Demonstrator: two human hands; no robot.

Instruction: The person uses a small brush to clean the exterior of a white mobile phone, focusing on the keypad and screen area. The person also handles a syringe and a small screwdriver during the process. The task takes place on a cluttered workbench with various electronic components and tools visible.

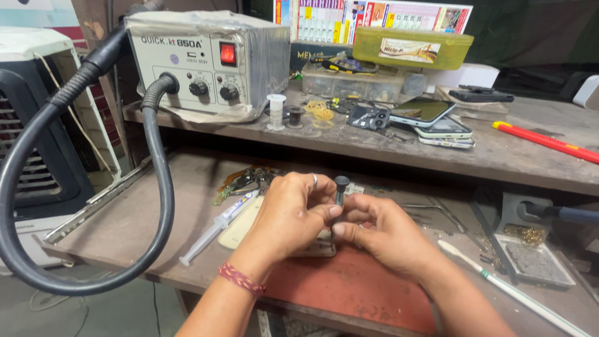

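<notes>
My left hand (290, 215) and my right hand (380, 231) meet over the lower work shelf. Both pinch a small black screwdriver (340, 190) that stands upright, its round cap above my fingers. Its tip points down at a flat phone part (318, 248) lying on a red mat (355, 290), mostly hidden under my hands. My left hand wears a ring and a red woven wristband.
A syringe (218, 226) and a beige phone back cover (240, 231) lie left of my hands. A grey hot-air station (199, 62) with a thick black hose (156, 206) stands at back left. Phones (430, 118), a red-handled tool (549, 142) and plastic boxes (412, 47) sit on the upper shelf. A white brush (505, 287) lies at right.
</notes>
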